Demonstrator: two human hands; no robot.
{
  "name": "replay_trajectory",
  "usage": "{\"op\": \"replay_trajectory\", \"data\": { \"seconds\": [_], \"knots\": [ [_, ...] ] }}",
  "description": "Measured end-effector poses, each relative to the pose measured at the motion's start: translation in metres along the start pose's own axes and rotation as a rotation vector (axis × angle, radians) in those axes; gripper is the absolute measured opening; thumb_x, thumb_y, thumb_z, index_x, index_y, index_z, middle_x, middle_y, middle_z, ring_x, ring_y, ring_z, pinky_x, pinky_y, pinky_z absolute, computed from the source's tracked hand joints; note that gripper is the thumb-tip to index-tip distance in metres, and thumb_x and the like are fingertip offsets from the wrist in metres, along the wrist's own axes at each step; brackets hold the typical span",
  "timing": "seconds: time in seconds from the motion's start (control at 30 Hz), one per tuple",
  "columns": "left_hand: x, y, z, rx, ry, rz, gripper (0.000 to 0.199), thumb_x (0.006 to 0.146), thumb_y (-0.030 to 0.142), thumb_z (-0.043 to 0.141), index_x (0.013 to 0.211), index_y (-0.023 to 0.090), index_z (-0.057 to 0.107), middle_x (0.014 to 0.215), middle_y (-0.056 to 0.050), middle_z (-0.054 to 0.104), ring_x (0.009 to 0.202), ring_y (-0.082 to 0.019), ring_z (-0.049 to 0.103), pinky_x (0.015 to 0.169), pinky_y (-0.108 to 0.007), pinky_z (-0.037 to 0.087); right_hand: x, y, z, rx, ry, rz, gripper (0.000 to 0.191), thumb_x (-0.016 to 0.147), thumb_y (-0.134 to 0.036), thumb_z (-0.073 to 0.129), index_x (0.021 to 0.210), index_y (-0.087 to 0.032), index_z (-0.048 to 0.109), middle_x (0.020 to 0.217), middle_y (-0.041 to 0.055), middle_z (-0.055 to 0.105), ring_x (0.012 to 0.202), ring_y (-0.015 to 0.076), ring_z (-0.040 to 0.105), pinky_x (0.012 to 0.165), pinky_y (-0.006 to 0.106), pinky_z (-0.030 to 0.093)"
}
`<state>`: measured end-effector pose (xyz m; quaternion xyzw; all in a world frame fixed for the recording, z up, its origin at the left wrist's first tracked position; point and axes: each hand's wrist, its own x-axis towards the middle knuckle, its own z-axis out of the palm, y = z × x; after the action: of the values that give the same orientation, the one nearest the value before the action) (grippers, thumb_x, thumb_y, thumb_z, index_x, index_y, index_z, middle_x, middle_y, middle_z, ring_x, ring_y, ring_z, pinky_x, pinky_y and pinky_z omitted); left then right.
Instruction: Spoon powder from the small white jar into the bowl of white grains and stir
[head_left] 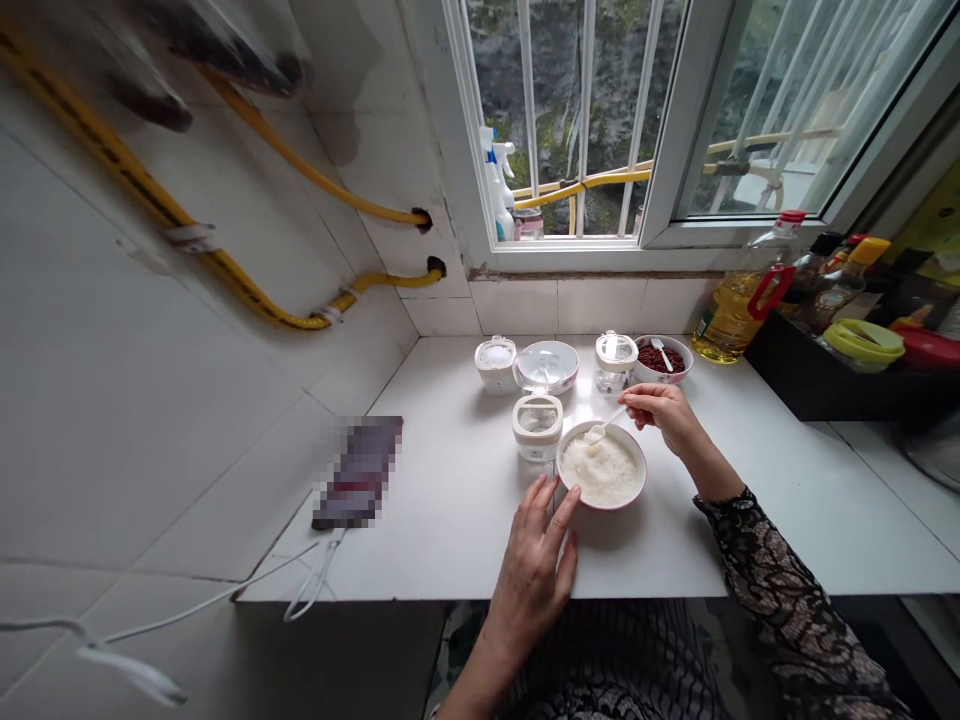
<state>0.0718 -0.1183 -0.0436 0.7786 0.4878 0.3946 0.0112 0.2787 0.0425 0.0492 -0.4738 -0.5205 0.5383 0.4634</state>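
A white bowl (640,490) full of a white, grainy food (600,470) stands near the front of the counter. My right hand (664,415) pinches the handle of a small white spoon (598,433), whose tip rests in the white food. Fingers apart, my left hand (541,540) lies against the bowl's near left side with its fingertips at the rim. Just behind and left of the bowl is a square clear jar (538,430) with a pale lid rim. What the jar holds is hard to make out.
Along the back stand a jar of white powder (496,362), a clear glass bowl (548,367), another jar (615,360) and a bowl of dark red beans (664,357) with a spoon. An oil bottle (739,300) is at right. A pixelated dark object (360,472) lies left, beside a white cable (315,580).
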Motion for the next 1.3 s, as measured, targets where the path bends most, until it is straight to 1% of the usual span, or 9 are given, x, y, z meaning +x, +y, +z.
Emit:
{"op": "replay_trajectory", "data": {
  "seconds": [0.2, 0.37, 0.57, 0.67, 0.77, 0.87, 1.03, 1.17, 1.3],
  "knots": [
    [0.0, 0.0, 0.002, 0.0, 0.012, -0.002, 0.066, 0.093, 0.002, 0.044, 0.154, 0.026, 0.034, 0.145, -0.014, 0.05, 0.145, -0.031, 0.039, 0.11, -0.052, 0.048, -0.001, -0.005, 0.003, 0.084, -0.009, 0.012, 0.026, 0.055, -0.036, 0.083, 0.067, -0.015, 0.074, 0.052, 0.0017, 0.063, 0.045, 0.0102, 0.049, 0.042, 0.025, 0.04],
    [0.0, -0.001, 0.002, -0.011, 0.011, 0.005, 0.064, 0.093, 0.002, 0.044, 0.152, 0.024, 0.036, 0.146, -0.014, 0.048, 0.146, -0.03, 0.037, 0.11, -0.051, 0.047, -0.005, -0.011, 0.029, 0.076, -0.011, -0.139, 0.03, 0.063, -0.043, 0.081, 0.074, -0.016, 0.076, 0.06, 0.0029, 0.068, 0.047, 0.0099, 0.05, 0.047, 0.026, 0.045],
    [0.0, 0.0, 0.002, -0.005, 0.004, -0.001, 0.063, 0.094, 0.002, 0.044, 0.153, 0.024, 0.035, 0.145, -0.015, 0.049, 0.146, -0.03, 0.038, 0.11, -0.051, 0.047, -0.015, -0.002, 0.057, -0.228, 0.018, -0.551, 0.022, 0.088, -0.036, 0.065, 0.09, -0.018, 0.077, 0.074, 0.0067, 0.075, 0.063, 0.0173, 0.065, 0.06, 0.032, 0.054],
    [-0.001, 0.0, 0.002, 0.0, 0.004, -0.001, 0.066, 0.093, 0.003, 0.044, 0.154, 0.025, 0.033, 0.146, -0.015, 0.049, 0.146, -0.031, 0.038, 0.11, -0.053, 0.047, -0.018, 0.006, 0.058, -0.533, -0.085, -0.838, 0.02, 0.095, -0.025, 0.056, 0.092, -0.02, 0.075, 0.082, 0.009, 0.077, 0.074, 0.0205, 0.067, 0.071, 0.036, 0.056],
    [-0.001, 0.0, 0.003, 0.005, 0.001, -0.002, 0.067, 0.093, 0.003, 0.044, 0.155, 0.026, 0.033, 0.146, -0.014, 0.049, 0.146, -0.032, 0.038, 0.11, -0.053, 0.047, -0.02, 0.006, 0.056, -0.7, -0.172, -0.982, 0.024, 0.098, -0.02, 0.05, 0.095, -0.02, 0.074, 0.084, 0.0102, 0.077, 0.076, 0.0215, 0.066, 0.074, 0.037, 0.055],
    [-0.001, 0.0, 0.002, -0.001, 0.003, -0.005, 0.066, 0.093, 0.003, 0.043, 0.155, 0.025, 0.033, 0.146, -0.014, 0.05, 0.146, -0.031, 0.038, 0.111, -0.052, 0.047, -0.023, 0.001, 0.053, -0.659, -0.086, -0.964, 0.023, 0.098, -0.02, 0.05, 0.095, -0.021, 0.073, 0.083, 0.009, 0.075, 0.077, 0.0214, 0.067, 0.075, 0.037, 0.055],
    [-0.001, 0.0, 0.001, -0.013, 0.003, 0.004, 0.064, 0.093, 0.002, 0.044, 0.153, 0.024, 0.035, 0.146, -0.015, 0.048, 0.146, -0.031, 0.036, 0.111, -0.052, 0.047, -0.019, -0.004, 0.036, -0.431, 0.089, -0.707, 0.018, 0.094, -0.028, 0.056, 0.092, -0.019, 0.071, 0.076, 0.0047, 0.07, 0.067, 0.0183, 0.065, 0.066, 0.032, 0.052],
    [0.0, 0.0, 0.001, -0.01, 0.003, 0.013, 0.063, 0.093, 0.001, 0.044, 0.151, 0.023, 0.036, 0.146, -0.015, 0.048, 0.145, -0.03, 0.037, 0.111, -0.051, 0.047, -0.011, -0.005, 0.011, -0.432, 0.068, -0.599, 0.024, 0.091, -0.037, 0.057, 0.083, -0.019, 0.069, 0.065, 0.0013, 0.062, 0.06, 0.0161, 0.057, 0.058, 0.028, 0.046],
    [0.0, -0.001, 0.001, -0.003, 0.007, 0.02, 0.062, 0.093, 0.001, 0.044, 0.151, 0.022, 0.037, 0.145, -0.015, 0.048, 0.145, -0.03, 0.038, 0.111, -0.05, 0.046, -0.01, -0.01, -0.002, -0.584, 0.051, -0.666, 0.02, 0.091, -0.03, 0.053, 0.079, -0.02, 0.066, 0.073, 0.0037, 0.067, 0.063, 0.0169, 0.058, 0.062, 0.03, 0.045]
  ]
}}
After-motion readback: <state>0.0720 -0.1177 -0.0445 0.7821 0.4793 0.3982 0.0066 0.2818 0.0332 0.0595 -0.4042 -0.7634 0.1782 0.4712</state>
